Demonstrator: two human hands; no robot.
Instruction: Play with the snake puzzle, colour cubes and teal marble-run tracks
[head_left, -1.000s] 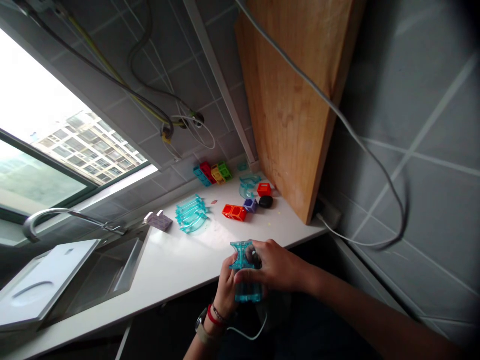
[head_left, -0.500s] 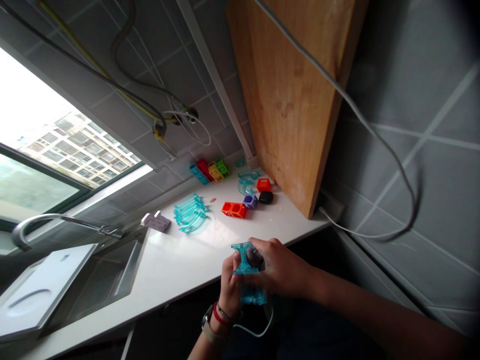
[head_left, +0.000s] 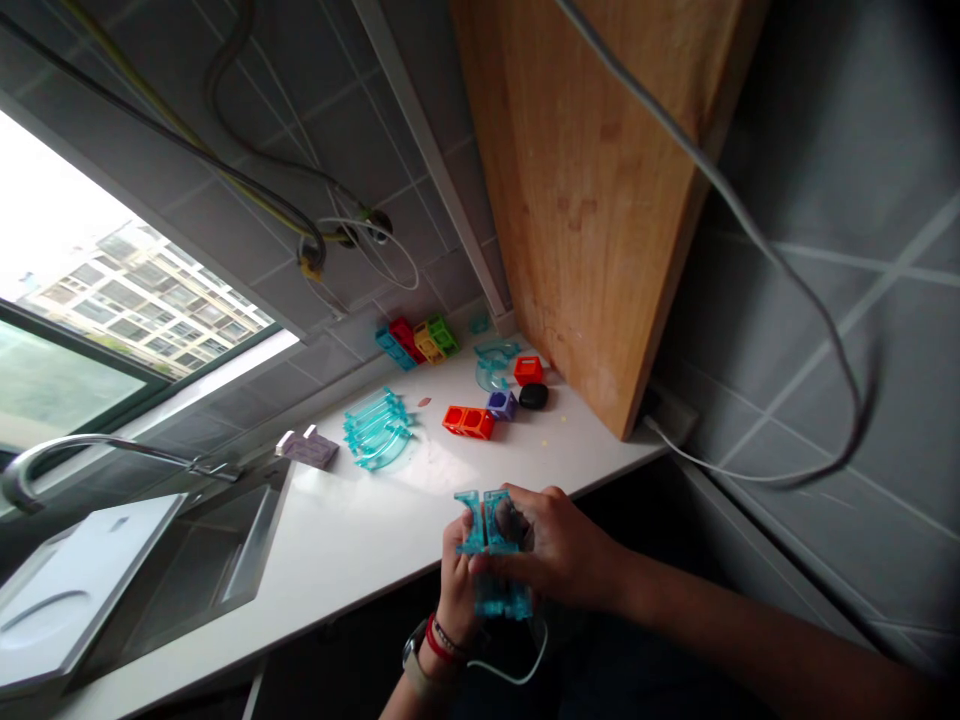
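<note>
- Two hands, left hand [head_left: 455, 580] and right hand [head_left: 555, 550], both grip closed on the clear blue track pieces [head_left: 491, 550], held over the table [head_left: 352, 530] edge.
- Looks like they're snapping together; line the tabs up squarely, press evenly.

A home kitchen: a white countertop [head_left: 360, 520] holds a recessed steel sink [head_left: 202, 560] with a curved chrome faucet [head_left: 90, 450], grey wall tiles [head_left: 360, 130] behind, a wooden cutting board [head_left: 592, 200] leaning upright, and a window [head_left: 97, 300] facing apartment blocks.
</note>
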